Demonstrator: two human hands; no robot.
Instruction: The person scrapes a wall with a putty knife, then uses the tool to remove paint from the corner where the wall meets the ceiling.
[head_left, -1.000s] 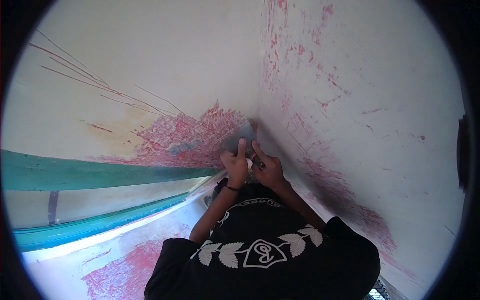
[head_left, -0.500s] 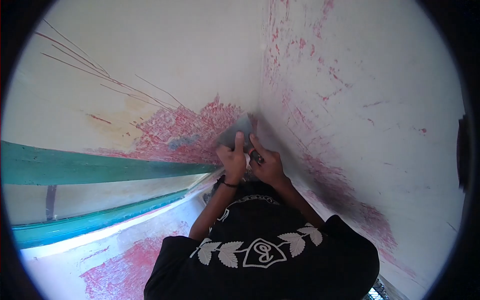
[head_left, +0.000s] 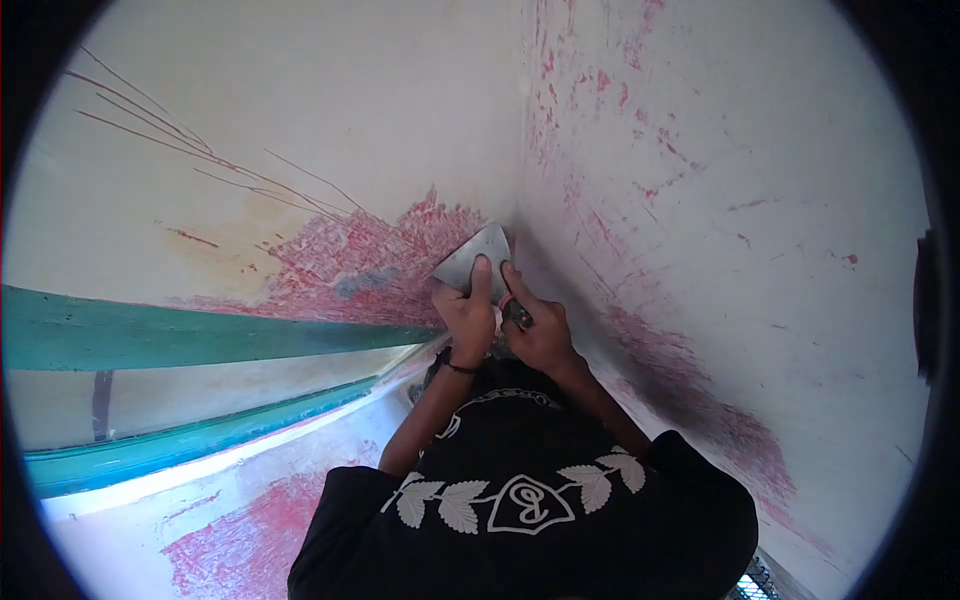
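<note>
Wall corner [head_left: 520,190]: metal scraper [head_left: 470,260] just left of it, axis slanting away; left hand [head_left: 470,318] and right hand [head_left: 542,338] both grasp it.

The left wall [head_left: 350,110] and the right wall [head_left: 740,120] meet in the corner, and they block the way beyond the scraper [head_left: 474,258]. Between the left hand [head_left: 468,322] and the right hand [head_left: 540,338] there is only a narrow gap. Above the scraper, a hand could pass along the 2 walls. Lower on the left, 2 green beams, the upper [head_left: 200,332] and the lower [head_left: 200,440], cross the way; how far they stick out, I cannot tell.
</note>
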